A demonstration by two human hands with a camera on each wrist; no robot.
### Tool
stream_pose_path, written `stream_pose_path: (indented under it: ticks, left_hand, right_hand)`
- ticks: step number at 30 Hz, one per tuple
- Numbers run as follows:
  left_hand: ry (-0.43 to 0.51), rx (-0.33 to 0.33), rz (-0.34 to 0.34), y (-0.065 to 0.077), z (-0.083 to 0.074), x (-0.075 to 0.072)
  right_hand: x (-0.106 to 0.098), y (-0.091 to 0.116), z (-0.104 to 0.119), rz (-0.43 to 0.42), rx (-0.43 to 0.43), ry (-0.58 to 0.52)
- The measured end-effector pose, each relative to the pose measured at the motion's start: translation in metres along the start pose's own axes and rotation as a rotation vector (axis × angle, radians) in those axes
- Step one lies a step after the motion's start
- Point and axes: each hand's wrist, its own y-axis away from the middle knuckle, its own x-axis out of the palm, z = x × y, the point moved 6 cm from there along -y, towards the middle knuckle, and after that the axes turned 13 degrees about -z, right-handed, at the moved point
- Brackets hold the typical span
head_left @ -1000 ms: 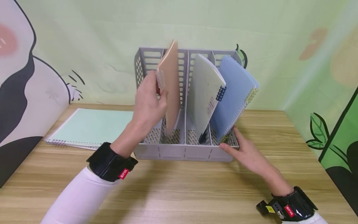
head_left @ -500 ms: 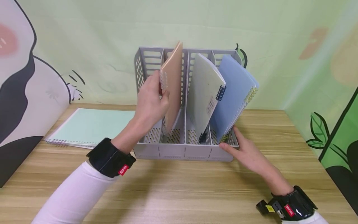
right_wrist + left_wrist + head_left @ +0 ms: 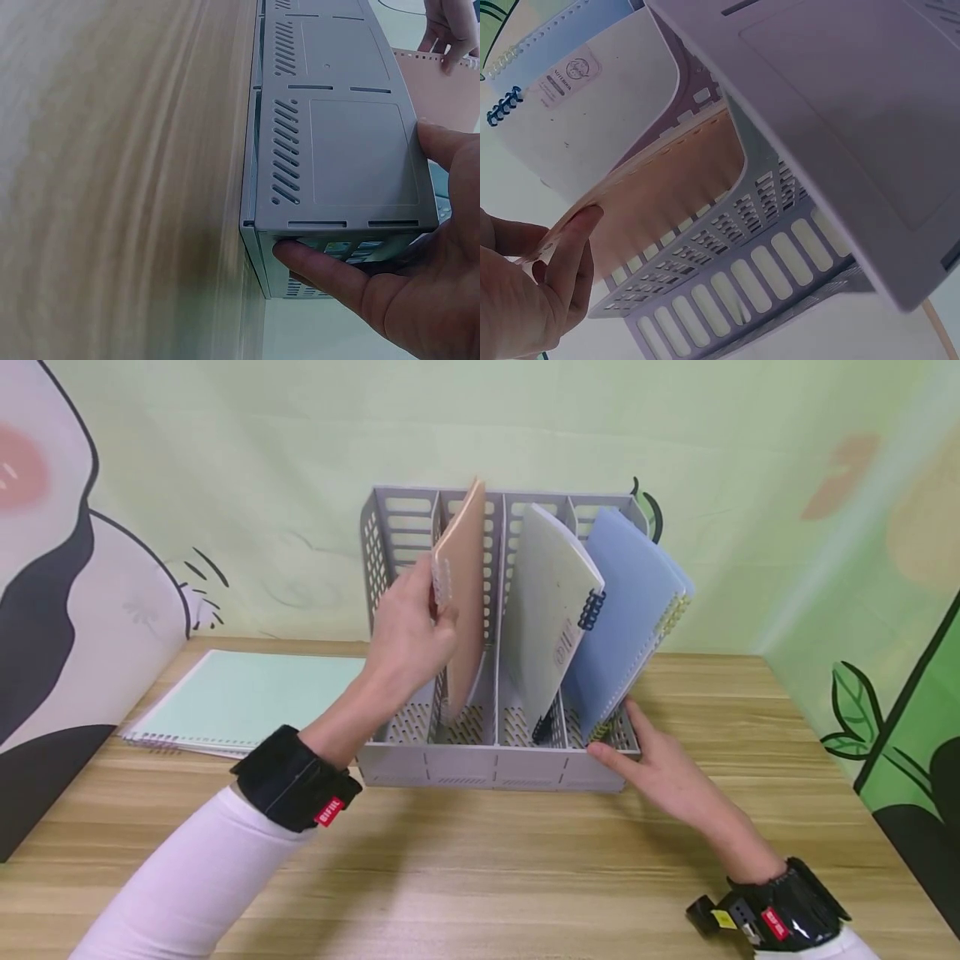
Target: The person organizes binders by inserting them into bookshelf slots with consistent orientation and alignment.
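Note:
My left hand (image 3: 411, 631) pinches a peach spiral notebook (image 3: 467, 602) by its coil edge. The notebook stands upright in the second compartment from the left of a grey desk file organizer (image 3: 465, 768), its top corner above the back wall. In the left wrist view, fingers (image 3: 574, 232) press both faces of the peach cover (image 3: 667, 195). My right hand (image 3: 667, 772) grips the organizer's front right corner, thumb and fingers around the edge in the right wrist view. A pale grey-green notebook (image 3: 547, 610) with dark blue coils and a blue notebook (image 3: 626, 610) lean in compartments further right.
Mint-green spiral notebooks (image 3: 255, 697) lie flat in a stack on the wooden table (image 3: 480, 877), left of the organizer. A light green printed cloth (image 3: 285, 485) hangs behind. The leftmost compartment (image 3: 408, 718) shows its slotted floor.
My left hand and the peach notebook have shifted slightly right, and the notebook's top sits a little lower. The right hand, organizer and other notebooks stay where they were.

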Motion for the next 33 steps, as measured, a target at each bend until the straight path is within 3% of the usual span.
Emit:
stream_pose_path:
  ticks: [7,15,21,33]
  left_hand:
    - [0.005,-0.006,0.014,0.003,0.0,-0.001]
    - [-0.012,0.05,0.027,0.009,0.0,0.005]
    - [-0.022,0.035,0.085,0.014,0.003,0.014]
    - [-0.051,0.047,0.086,0.017,0.005,0.019]
  right_hand:
    - [-0.001,0.001,0.0,0.001,0.006,-0.002]
    - [-0.001,0.001,0.0,0.0,0.008,-0.005]
    - [0.0,0.001,0.0,0.004,0.011,-0.013]
    - [0.001,0.0,-0.001,0.007,0.007,-0.024]
